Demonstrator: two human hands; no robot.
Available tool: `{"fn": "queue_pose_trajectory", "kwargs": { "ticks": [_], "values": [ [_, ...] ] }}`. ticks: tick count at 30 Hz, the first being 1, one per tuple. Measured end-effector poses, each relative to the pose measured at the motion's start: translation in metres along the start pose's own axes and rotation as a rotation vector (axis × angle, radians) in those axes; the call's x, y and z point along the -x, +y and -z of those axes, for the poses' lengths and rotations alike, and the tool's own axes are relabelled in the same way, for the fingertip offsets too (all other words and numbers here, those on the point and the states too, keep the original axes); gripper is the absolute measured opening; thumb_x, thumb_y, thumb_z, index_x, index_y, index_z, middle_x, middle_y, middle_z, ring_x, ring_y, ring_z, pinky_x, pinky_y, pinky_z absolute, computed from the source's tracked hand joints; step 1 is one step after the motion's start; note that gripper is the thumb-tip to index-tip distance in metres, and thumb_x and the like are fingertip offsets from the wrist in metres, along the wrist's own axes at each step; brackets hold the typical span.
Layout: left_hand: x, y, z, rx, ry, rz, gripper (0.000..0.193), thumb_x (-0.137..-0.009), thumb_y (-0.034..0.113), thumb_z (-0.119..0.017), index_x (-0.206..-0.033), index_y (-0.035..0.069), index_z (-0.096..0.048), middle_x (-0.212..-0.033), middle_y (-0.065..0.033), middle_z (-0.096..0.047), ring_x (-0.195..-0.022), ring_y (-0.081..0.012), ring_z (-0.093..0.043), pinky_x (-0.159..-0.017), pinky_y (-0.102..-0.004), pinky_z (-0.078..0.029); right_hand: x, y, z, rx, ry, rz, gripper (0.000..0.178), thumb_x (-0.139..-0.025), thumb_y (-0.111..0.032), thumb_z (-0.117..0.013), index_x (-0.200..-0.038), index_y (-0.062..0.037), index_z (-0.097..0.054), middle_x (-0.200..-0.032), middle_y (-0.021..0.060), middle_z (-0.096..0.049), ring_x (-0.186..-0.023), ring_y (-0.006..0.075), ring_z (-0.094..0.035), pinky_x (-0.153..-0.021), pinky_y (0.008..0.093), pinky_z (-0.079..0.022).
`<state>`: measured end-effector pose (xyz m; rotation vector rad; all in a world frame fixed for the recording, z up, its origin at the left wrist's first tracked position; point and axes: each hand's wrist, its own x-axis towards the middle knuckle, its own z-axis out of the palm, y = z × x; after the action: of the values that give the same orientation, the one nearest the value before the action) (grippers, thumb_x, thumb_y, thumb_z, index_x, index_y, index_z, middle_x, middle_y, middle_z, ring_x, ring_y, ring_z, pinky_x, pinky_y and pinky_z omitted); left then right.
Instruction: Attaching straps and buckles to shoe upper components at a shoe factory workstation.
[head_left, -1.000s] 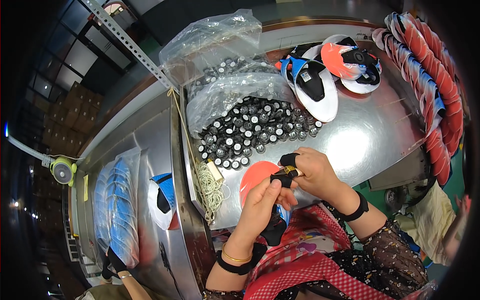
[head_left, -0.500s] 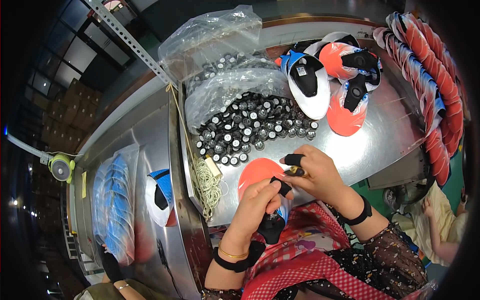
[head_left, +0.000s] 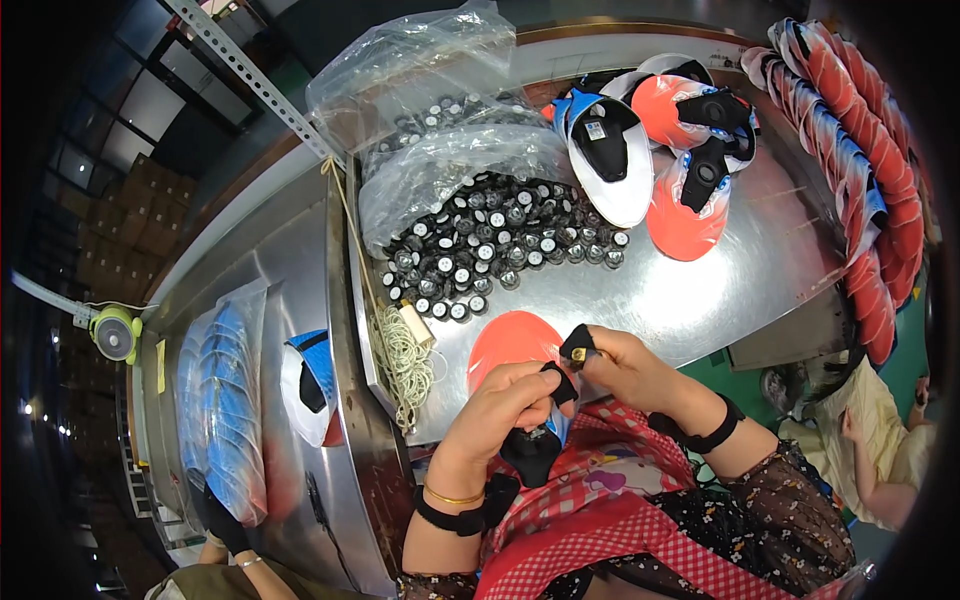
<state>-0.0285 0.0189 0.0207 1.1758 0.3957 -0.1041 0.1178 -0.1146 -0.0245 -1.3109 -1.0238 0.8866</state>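
At the table's near edge, my left hand (head_left: 500, 408) is closed on a cap-like piece (head_left: 512, 342) with a coral brim and a black lining. The brim points away from me, and the lining hangs below my fingers. My right hand (head_left: 628, 368) is closed just right of it, apart from the left hand. A small dark thing with a brass-coloured end (head_left: 579, 354) shows at its fingertips, too small to name. Black covers wrap some fingers of both hands. Beyond them spreads a heap of small black round parts (head_left: 485, 235), some with white faces.
Clear plastic bags (head_left: 430, 165) lie behind the heap. Several similar cap-like pieces (head_left: 690, 225) lie at the back right, beside long nested stacks (head_left: 865, 200). A coil of cord (head_left: 403, 365) sits at left. Another person's hand (head_left: 222, 520) touches bagged blue pieces (head_left: 232, 400).
My right hand has turned and come down slightly, and its fingertips have drawn back from the coral brim. My left hand keeps its hold. The whole view has shifted a little.
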Motion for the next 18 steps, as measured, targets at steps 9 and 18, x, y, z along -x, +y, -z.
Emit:
{"fn": "queue_pose_trajectory", "kwargs": {
  "ticks": [9,18],
  "values": [
    [0.001,-0.003,-0.001,-0.059,-0.018,0.028,0.033,-0.092,0.024,-0.049,-0.063,0.009,-0.045,-0.053,0.0063,-0.036,-0.05,-0.0035,-0.032,-0.047,-0.0214,-0.027,-0.002,-0.014,0.0,0.281,-0.065,0.076,0.037,-0.095,-0.03,-0.037,-0.076,-0.0007,-0.051,-0.063,0.0154,-0.05,-0.058,0.0334,-0.05,-0.056,0.0372,-0.041],
    [0.002,0.0,0.004,-0.122,-0.103,0.067,0.031,-0.092,0.022,-0.049,-0.078,-0.003,-0.062,-0.052,0.0069,-0.036,-0.048,-0.002,-0.03,-0.046,-0.0201,-0.024,-0.003,-0.017,0.006,0.338,-0.141,0.116,0.035,-0.093,-0.028,-0.039,-0.075,-0.0009,-0.051,-0.06,0.0175,-0.05,-0.056,0.038,-0.049,-0.053,0.0397,-0.04]
  ]
}}
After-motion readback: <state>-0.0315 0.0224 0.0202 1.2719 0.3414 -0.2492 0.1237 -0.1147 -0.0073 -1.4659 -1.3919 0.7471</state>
